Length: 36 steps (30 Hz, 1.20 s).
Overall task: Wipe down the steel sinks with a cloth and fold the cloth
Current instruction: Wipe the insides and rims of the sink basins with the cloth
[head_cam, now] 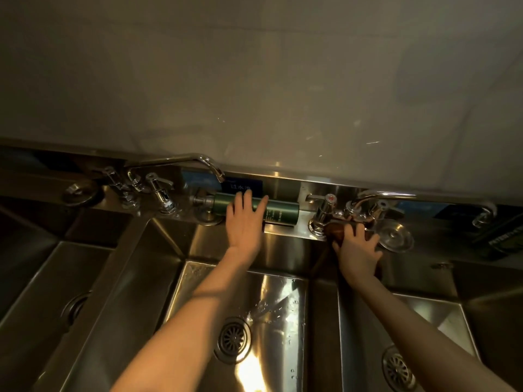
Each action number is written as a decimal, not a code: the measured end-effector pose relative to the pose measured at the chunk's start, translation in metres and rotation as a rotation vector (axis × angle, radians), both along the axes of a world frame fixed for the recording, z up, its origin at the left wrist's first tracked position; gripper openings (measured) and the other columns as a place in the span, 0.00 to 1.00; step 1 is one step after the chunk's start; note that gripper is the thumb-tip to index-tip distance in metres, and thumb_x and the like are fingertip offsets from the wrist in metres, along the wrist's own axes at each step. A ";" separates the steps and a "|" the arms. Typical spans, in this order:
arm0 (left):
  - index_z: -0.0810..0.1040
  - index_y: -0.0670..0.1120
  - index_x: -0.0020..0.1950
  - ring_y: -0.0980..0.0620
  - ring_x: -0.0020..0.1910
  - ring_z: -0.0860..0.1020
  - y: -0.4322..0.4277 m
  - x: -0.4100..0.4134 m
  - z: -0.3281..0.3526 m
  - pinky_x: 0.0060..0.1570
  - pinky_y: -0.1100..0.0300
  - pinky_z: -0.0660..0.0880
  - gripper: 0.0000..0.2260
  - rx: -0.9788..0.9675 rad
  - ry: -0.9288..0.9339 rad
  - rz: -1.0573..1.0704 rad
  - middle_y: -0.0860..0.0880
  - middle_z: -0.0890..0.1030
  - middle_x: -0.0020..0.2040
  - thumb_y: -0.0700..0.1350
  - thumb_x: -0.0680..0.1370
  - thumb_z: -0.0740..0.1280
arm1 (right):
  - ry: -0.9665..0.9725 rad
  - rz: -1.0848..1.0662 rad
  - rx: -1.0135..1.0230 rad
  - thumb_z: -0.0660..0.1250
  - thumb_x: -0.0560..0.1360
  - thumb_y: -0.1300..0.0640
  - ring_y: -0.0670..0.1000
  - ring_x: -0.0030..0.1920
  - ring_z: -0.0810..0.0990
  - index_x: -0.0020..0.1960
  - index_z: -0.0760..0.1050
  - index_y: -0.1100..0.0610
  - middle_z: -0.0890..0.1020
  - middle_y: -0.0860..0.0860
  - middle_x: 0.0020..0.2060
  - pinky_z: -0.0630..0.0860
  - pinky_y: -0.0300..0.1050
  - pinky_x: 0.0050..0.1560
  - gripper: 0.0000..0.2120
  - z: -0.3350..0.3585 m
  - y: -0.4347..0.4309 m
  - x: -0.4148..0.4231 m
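Three steel sink basins lie below me: the left basin (70,278), the middle basin (283,292) with water drops, and the right basin (441,312). A dark green bottle (283,213) lies on its side on the back ledge. My left hand (243,222) rests on it with straight, spread fingers. At the base of the right faucet (325,213), my right hand (358,250) presses a brown cloth (334,232) onto the ledge, its fingers curled over the cloth. Most of the cloth is hidden under the hand.
A left faucet (169,165) with a long spout and two handles stands on the back ledge. A round steel drain cover (396,236) lies right of the cloth; another (80,190) lies at far left. The wall rises right behind the ledge.
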<state>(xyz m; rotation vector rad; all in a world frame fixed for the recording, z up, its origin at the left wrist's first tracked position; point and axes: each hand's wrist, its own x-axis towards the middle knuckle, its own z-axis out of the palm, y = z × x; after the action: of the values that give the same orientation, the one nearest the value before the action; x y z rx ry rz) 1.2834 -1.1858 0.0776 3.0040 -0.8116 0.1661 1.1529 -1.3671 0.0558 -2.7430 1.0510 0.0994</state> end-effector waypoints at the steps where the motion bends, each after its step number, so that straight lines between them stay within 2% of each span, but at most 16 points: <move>1: 0.53 0.52 0.77 0.41 0.75 0.52 -0.001 0.007 -0.001 0.72 0.47 0.51 0.32 0.040 -0.011 -0.042 0.41 0.56 0.75 0.41 0.77 0.65 | -0.001 0.004 0.004 0.64 0.77 0.50 0.67 0.68 0.61 0.68 0.65 0.56 0.66 0.57 0.67 0.68 0.65 0.59 0.22 0.000 -0.001 0.000; 4: 0.54 0.51 0.76 0.41 0.72 0.57 -0.003 0.024 -0.002 0.73 0.47 0.49 0.33 0.160 -0.040 -0.135 0.41 0.63 0.71 0.43 0.75 0.67 | -0.012 0.019 0.031 0.63 0.77 0.50 0.66 0.69 0.60 0.69 0.64 0.54 0.65 0.55 0.68 0.67 0.66 0.61 0.22 0.000 -0.004 -0.001; 9: 0.59 0.49 0.73 0.42 0.63 0.68 -0.002 0.029 0.004 0.71 0.49 0.55 0.32 0.192 -0.027 -0.228 0.42 0.69 0.63 0.43 0.73 0.70 | -0.041 0.042 0.038 0.63 0.77 0.49 0.65 0.69 0.60 0.69 0.64 0.53 0.65 0.55 0.67 0.67 0.64 0.62 0.22 -0.001 -0.007 -0.003; 11: 0.65 0.50 0.71 0.42 0.59 0.71 0.004 0.021 0.006 0.65 0.49 0.65 0.33 0.152 -0.068 -0.235 0.42 0.71 0.60 0.41 0.69 0.73 | -0.052 0.065 0.036 0.63 0.77 0.49 0.64 0.68 0.61 0.69 0.65 0.54 0.65 0.56 0.67 0.68 0.62 0.61 0.23 0.000 -0.010 -0.007; 13: 0.73 0.50 0.67 0.42 0.52 0.75 0.012 0.011 0.009 0.53 0.50 0.74 0.35 0.092 -0.131 -0.248 0.42 0.75 0.53 0.38 0.61 0.78 | -0.086 0.098 0.051 0.65 0.76 0.51 0.64 0.67 0.62 0.69 0.66 0.55 0.66 0.57 0.67 0.69 0.62 0.61 0.23 -0.002 -0.012 -0.015; 15: 0.77 0.48 0.62 0.42 0.46 0.76 0.022 -0.001 0.012 0.46 0.50 0.76 0.37 0.033 -0.181 -0.281 0.41 0.77 0.48 0.37 0.54 0.80 | -0.125 0.130 0.084 0.68 0.74 0.52 0.64 0.66 0.63 0.69 0.68 0.55 0.68 0.57 0.66 0.69 0.61 0.61 0.25 -0.003 -0.009 -0.025; 20: 0.81 0.47 0.57 0.41 0.44 0.78 0.053 -0.027 0.012 0.46 0.50 0.78 0.36 0.051 -0.176 -0.303 0.41 0.79 0.47 0.37 0.49 0.81 | -0.233 0.290 -0.031 0.77 0.65 0.56 0.63 0.56 0.73 0.63 0.75 0.56 0.76 0.58 0.58 0.73 0.56 0.50 0.28 0.000 0.015 -0.032; 24: 0.82 0.47 0.55 0.43 0.42 0.78 0.086 -0.042 0.004 0.43 0.51 0.78 0.35 0.014 -0.127 -0.331 0.44 0.79 0.45 0.38 0.47 0.80 | -0.343 0.409 -0.140 0.78 0.63 0.54 0.61 0.53 0.73 0.62 0.75 0.56 0.77 0.56 0.56 0.74 0.55 0.50 0.29 0.017 0.035 -0.007; 27: 0.83 0.47 0.53 0.43 0.42 0.79 0.106 -0.050 -0.003 0.45 0.49 0.79 0.35 0.030 -0.088 -0.362 0.44 0.80 0.45 0.40 0.46 0.81 | -0.277 0.524 -0.124 0.73 0.68 0.51 0.61 0.57 0.72 0.65 0.72 0.54 0.74 0.56 0.61 0.71 0.55 0.55 0.27 0.029 0.058 0.031; 30: 0.85 0.49 0.49 0.43 0.39 0.81 0.123 -0.048 -0.013 0.47 0.48 0.79 0.35 0.084 -0.070 -0.403 0.43 0.82 0.42 0.44 0.41 0.82 | -0.100 0.469 -0.001 0.63 0.77 0.48 0.60 0.66 0.64 0.72 0.62 0.48 0.65 0.52 0.69 0.64 0.54 0.66 0.25 0.027 0.075 0.081; 33: 0.85 0.50 0.47 0.44 0.40 0.82 0.138 -0.046 -0.017 0.52 0.49 0.76 0.33 0.049 -0.079 -0.445 0.44 0.82 0.41 0.44 0.42 0.81 | 0.014 0.475 0.025 0.60 0.78 0.47 0.62 0.66 0.63 0.71 0.62 0.46 0.65 0.52 0.69 0.62 0.59 0.66 0.22 0.015 0.091 0.117; 36: 0.85 0.50 0.48 0.44 0.42 0.81 0.145 -0.041 -0.016 0.49 0.50 0.78 0.32 0.024 -0.093 -0.481 0.45 0.82 0.41 0.43 0.44 0.81 | 0.071 0.454 0.014 0.59 0.79 0.47 0.64 0.66 0.62 0.70 0.63 0.46 0.65 0.52 0.68 0.60 0.62 0.67 0.21 0.008 0.111 0.133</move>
<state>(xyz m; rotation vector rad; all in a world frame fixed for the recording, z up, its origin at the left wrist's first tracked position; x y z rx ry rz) 1.2421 -1.0404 0.0616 2.7327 -1.5175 0.2822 1.2863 -1.2564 0.0637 -2.9296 0.4193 0.2702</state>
